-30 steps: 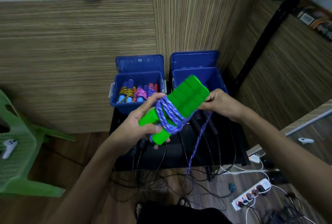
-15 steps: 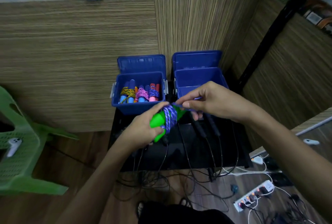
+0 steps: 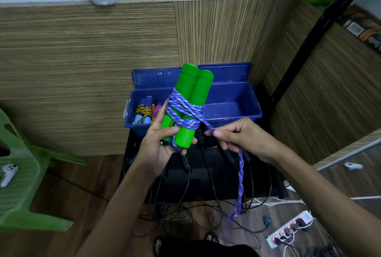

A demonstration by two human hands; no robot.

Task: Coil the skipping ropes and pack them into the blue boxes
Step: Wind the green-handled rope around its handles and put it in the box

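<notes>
My left hand (image 3: pixel 159 143) grips the lower end of two green skipping-rope handles (image 3: pixel 190 95), held together and nearly upright. A purple-and-white rope (image 3: pixel 183 112) is wound several times around their middle. My right hand (image 3: pixel 237 135) pinches the rope just right of the handles, and the loose tail (image 3: pixel 240 176) hangs down from it toward the floor. Behind the handles stand two open blue boxes: the left box (image 3: pixel 132 110) holds several coiled ropes, and nothing shows inside the right box (image 3: pixel 253 104).
The boxes sit on a black table (image 3: pixel 216 182) strewn with black ropes. A green plastic chair (image 3: pixel 18 174) stands at the left. Power strip (image 3: pixel 288 229) and cables lie on the floor at lower right. A wood-panelled wall rises behind.
The green handles have swung from lying low and pointing away to standing nearly upright. My right hand has come off the wrap and moved lower right, drawing the rope tail out.
</notes>
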